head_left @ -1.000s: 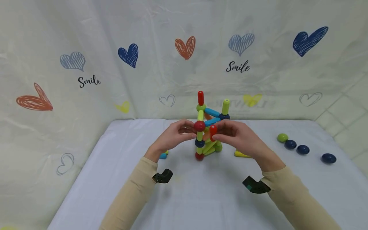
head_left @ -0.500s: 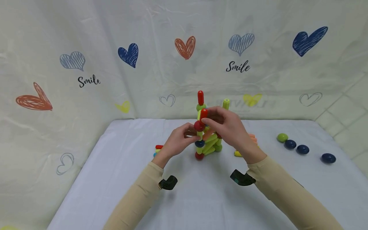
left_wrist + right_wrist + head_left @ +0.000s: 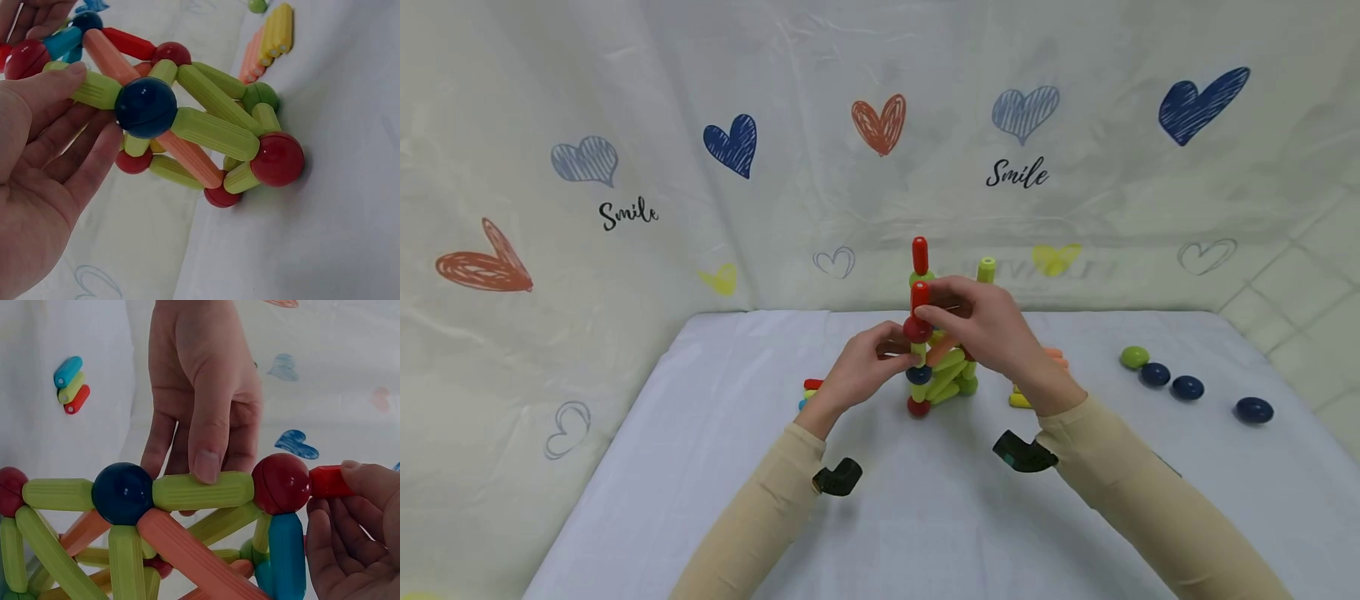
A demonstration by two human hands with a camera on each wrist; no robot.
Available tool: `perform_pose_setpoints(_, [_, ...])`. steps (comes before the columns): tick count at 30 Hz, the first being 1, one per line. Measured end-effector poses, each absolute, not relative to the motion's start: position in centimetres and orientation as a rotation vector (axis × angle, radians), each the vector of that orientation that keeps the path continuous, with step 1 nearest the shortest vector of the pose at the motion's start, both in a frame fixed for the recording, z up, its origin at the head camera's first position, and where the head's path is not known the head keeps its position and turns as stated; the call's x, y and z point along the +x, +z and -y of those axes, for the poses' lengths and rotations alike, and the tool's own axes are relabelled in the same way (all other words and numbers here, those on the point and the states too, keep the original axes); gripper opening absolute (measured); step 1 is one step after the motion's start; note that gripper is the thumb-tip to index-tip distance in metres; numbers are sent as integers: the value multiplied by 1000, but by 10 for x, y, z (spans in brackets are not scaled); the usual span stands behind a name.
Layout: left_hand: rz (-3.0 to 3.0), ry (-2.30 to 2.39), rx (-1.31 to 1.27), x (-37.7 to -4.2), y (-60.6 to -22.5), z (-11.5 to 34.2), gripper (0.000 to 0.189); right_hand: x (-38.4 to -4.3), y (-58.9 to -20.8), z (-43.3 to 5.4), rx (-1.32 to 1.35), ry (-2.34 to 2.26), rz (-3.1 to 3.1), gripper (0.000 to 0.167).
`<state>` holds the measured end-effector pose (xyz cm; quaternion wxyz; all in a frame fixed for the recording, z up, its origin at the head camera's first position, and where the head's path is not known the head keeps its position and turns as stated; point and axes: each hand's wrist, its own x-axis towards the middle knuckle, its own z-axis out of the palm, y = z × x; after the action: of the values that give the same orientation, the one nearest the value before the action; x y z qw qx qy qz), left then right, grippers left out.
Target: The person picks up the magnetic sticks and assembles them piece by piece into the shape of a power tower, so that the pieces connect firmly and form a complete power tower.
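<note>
A tower of coloured rods and balls stands on the white table. My left hand point(image 3: 867, 367) pinches an upright light-green rod point(image 3: 203, 490) on its near side, thumb in front and fingers behind. That rod joins a navy ball point(image 3: 147, 107) below to a red ball point(image 3: 281, 484) above. With thumb and fingertips, my right hand point(image 3: 988, 325) holds a short red rod point(image 3: 919, 298) upright, its lower end at the top of this red ball. Behind, another red rod point(image 3: 920, 255) tops a green ball point(image 3: 919, 279). The right hand hides part of the tower's upper back.
Right of the tower lie a loose green ball point(image 3: 1134, 357) and several navy balls point(image 3: 1254, 410). Orange rods point(image 3: 252, 56) and yellow rods point(image 3: 283, 28) lie nearer it. Left of it are blue point(image 3: 67, 371), green point(image 3: 71, 388) and red point(image 3: 77, 399) rods. A printed curtain point(image 3: 790, 183) hangs behind.
My right hand has lifted the red rod up and leftward, from beside the red ball to its top. The left hand has shifted slightly right, onto the green rod.
</note>
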<state>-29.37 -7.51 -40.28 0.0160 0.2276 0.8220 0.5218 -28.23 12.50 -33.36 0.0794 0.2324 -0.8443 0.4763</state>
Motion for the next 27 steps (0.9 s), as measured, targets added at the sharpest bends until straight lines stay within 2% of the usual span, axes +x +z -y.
perform_pose_setpoints(27, [-2547, 1617, 673, -295, -404, 75, 28, -281, -332, -128, 716, 1397, 2542, 34])
